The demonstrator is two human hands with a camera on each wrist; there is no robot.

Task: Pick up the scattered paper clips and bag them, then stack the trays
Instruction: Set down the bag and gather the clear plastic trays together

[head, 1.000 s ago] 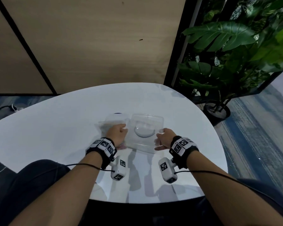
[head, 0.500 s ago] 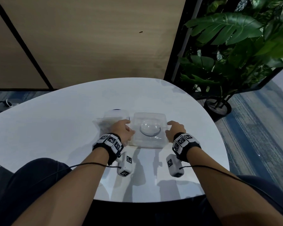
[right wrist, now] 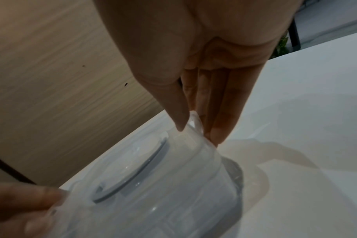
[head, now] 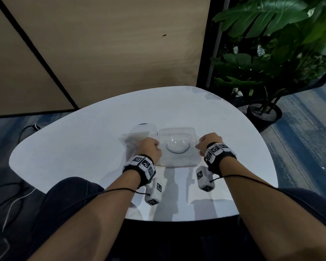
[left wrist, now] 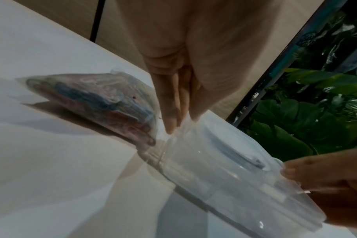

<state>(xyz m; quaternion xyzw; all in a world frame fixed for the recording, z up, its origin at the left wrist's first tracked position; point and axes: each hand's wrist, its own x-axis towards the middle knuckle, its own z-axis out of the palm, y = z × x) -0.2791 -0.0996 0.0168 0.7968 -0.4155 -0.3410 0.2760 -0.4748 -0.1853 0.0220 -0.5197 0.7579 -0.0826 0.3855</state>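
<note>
Compared with a second ago: clear plastic tray stack (head: 178, 147) lowered and squared up on the white rounded counter (head: 73, 157), no longer tilted; both hands drawn in to its side edges.

Head view: left hand (head: 150, 147) at the stack's left edge, right hand (head: 207, 143) at its right edge, so the stack sits directly between them, about equally near to each. Roughly square footprint, no clear long axis; open side up, a round domed hollow in the middle. Clear bag of coloured paper clips (head: 135, 142) just beside the stack on its left, partly under the left hand. Potted green plant (head: 267, 53) beyond the counter's far right.

Left wrist view: left fingers (left wrist: 169, 109) almost straight, tips touching the stack's rim, thumb closing on it from the other side in a light pinch. Bag lying flat, touching or nearly touching the stack's wall.

Right wrist view: right fingers (right wrist: 220, 112) long and nearly straight down the outer wall, thumb over the rim, pinching it.

Judged: stacking nearly complete; next, release or a small press straight down.
</note>
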